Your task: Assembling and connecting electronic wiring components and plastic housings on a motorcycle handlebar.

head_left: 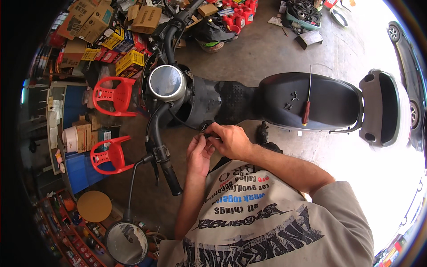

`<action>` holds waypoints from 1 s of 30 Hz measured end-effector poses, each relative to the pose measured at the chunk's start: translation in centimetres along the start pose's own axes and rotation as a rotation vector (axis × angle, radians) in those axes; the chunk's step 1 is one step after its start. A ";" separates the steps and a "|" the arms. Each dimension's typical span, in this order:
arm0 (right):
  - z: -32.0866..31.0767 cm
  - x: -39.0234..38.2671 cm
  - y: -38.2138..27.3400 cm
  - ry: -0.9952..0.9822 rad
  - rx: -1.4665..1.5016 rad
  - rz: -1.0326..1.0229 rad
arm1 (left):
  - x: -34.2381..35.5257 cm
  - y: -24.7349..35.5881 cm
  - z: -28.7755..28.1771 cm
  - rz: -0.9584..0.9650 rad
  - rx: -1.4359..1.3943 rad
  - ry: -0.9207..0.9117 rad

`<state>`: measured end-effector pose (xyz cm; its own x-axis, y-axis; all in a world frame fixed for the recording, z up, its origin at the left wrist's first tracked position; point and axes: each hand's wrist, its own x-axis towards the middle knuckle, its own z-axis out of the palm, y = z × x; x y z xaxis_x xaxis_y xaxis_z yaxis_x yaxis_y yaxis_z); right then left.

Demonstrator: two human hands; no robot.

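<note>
My left hand [199, 155] and my right hand [232, 141] meet beside the black scooter's front panel. The fingers of both are pinched together around a small dark part [207, 134], mostly hidden by the fingertips. Just beyond them sits a dark round piece [204, 125], and a black cable [180, 119] runs toward it from the handlebar [155, 129]. On the black seat [275, 91] lie a screwdriver [306, 111] with a red handle and long shaft, and several small dark clips [289, 106].
A mirror [126, 242] on a thin stalk juts out at the lower left, near the black hand grip [172, 180]. Two red plastic chairs [113, 155] stand to the left. Stacked cardboard boxes [95, 22] fill the far left; a grey tail piece [378, 76] stands behind the seat.
</note>
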<state>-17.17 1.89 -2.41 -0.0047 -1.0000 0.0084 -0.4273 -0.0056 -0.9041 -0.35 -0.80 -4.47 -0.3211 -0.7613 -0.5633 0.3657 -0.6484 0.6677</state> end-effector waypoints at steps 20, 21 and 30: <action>0.7 -0.2 0.2 0.033 0.346 0.123 | -0.1 -0.4 -1.1 -0.023 -0.154 -0.046; 0.7 -0.2 0.2 0.035 0.341 0.126 | 0.0 -0.3 -1.0 -0.023 -0.144 -0.033; 1.6 0.1 1.2 0.050 0.392 0.154 | -0.2 -0.2 0.1 0.114 0.129 0.078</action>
<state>-16.25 1.78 -4.14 -0.0894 -0.9878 -0.1278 -0.0417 0.1319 -0.9904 -0.45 -0.52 -4.49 -0.2133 -0.8315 -0.5129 0.2788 -0.5550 0.7837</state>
